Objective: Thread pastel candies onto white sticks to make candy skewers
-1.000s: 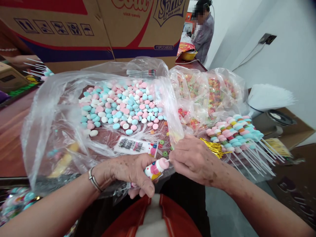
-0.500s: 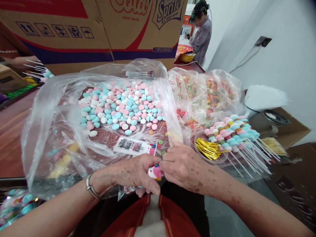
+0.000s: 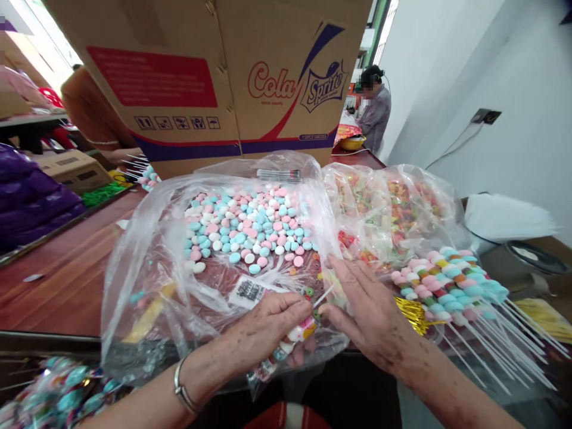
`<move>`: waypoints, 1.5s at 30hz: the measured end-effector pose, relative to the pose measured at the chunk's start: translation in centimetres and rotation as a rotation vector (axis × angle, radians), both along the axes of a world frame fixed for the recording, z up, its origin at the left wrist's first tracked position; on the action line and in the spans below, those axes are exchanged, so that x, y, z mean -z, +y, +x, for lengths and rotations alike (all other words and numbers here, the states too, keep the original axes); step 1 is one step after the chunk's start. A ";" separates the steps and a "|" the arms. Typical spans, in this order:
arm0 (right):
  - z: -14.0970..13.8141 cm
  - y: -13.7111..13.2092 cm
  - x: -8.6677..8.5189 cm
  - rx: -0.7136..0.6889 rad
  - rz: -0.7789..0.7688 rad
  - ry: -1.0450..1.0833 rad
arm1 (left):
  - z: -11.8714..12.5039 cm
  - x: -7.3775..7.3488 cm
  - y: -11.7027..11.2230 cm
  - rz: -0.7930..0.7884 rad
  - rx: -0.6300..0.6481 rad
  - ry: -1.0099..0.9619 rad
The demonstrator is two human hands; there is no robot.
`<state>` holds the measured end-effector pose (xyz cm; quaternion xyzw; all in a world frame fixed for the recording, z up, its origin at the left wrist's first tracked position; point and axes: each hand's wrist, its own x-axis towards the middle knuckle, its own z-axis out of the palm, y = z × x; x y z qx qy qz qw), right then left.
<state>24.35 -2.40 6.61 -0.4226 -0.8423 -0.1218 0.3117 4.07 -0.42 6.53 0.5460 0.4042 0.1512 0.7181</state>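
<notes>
**Left hand clamped round a wrapped candy stick, right hand spread beside it**

Nearest my camera, at lower left, shiny wrapped sweets (image 3: 67,384) lie below the table edge. Just beyond, I have the left hand (image 3: 274,325) closed firmly round a candy stick (image 3: 304,332), which lies tilted over the table's near edge. The grip is on the wrapped body, which I judge leaves the bare white stick end (image 3: 324,295) free, pointing up and right. My right hand (image 3: 373,319) has thumb and fingers apart around that end; whether the thumb touches it, I cannot tell.

Partly behind the left wrist lies a flat printed sleeve (image 3: 245,289), presumably put there for a short reach. Gold strips (image 3: 411,314) sit on the right, close to that hand, likely for the same reason. Beside them, skewered candies (image 3: 456,286) lie with their sticks toward me, which seems handy for grasping.

Further off, pastel sweets (image 3: 250,229) spread amid clear plastic (image 3: 134,256), with bagged gummies (image 3: 393,205) to their right. A big carton (image 3: 277,89) stands behind; past it, a co-worker (image 3: 378,113) bends over a table.
</notes>
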 end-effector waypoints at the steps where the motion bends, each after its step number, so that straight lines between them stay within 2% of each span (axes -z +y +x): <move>1: 0.0 0.0 0.1 0.016 -0.005 0.017 | 0.2 -0.1 0.0 0.022 -0.037 -0.005; 3: -0.3 -0.2 0.4 0.002 -0.053 0.045 | 0.6 -0.2 0.1 0.077 -0.106 -0.017; 6: -1.0 -0.3 0.6 -0.091 -0.127 0.111 | 1.0 0.0 0.0 0.186 -0.158 -0.011; 9: -1.6 -0.2 0.5 -0.166 -0.271 0.264 | 1.2 0.3 0.2 0.271 -0.218 -0.004; 13: -2.8 0.1 0.6 -0.039 -0.534 0.674 | 1.6 0.0 1.1 0.485 -0.436 0.038; 16: -3.8 0.4 1.0 0.001 -0.701 0.834 | 2.0 -0.3 1.7 0.602 -0.466 0.091; 19: -4.4 0.7 1.8 -0.028 -0.731 0.961 | 2.2 -0.3 1.8 0.501 -0.427 0.074; 23: -4.3 0.9 3.3 -0.024 -0.807 1.228 | 2.1 0.4 1.7 0.237 -0.367 -0.160; 28: -4.0 1.1 4.2 -0.157 -0.938 1.476 | 1.6 1.1 1.7 -0.017 -0.416 -0.326; 31: -3.1 1.2 3.6 -0.336 -1.032 1.413 | 1.2 0.9 2.0 -0.143 -0.341 -0.336; 33: -2.2 1.2 3.1 -0.419 -1.032 1.184 | 0.9 1.0 2.2 -0.250 -0.235 -0.291; 34: -1.7 1.1 3.0 -0.419 -0.980 1.034 | 0.9 1.1 2.2 -0.306 -0.179 -0.269; 36: -1.0 0.8 2.8 -0.360 -0.779 0.755 | 0.9 1.6 2.0 -0.403 -0.092 -0.252; 39: -0.3 -0.2 2.9 -0.274 -0.491 0.523 | 0.9 2.2 1.3 -0.489 -0.007 -0.297; 42: -0.3 -1.3 3.0 -0.237 -0.394 0.488 | 0.7 2.1 0.6 -0.454 0.061 -0.333; 45: -0.7 -2.1 3.1 -0.176 -0.458 0.585 | 0.5 1.4 0.2 -0.385 0.101 -0.286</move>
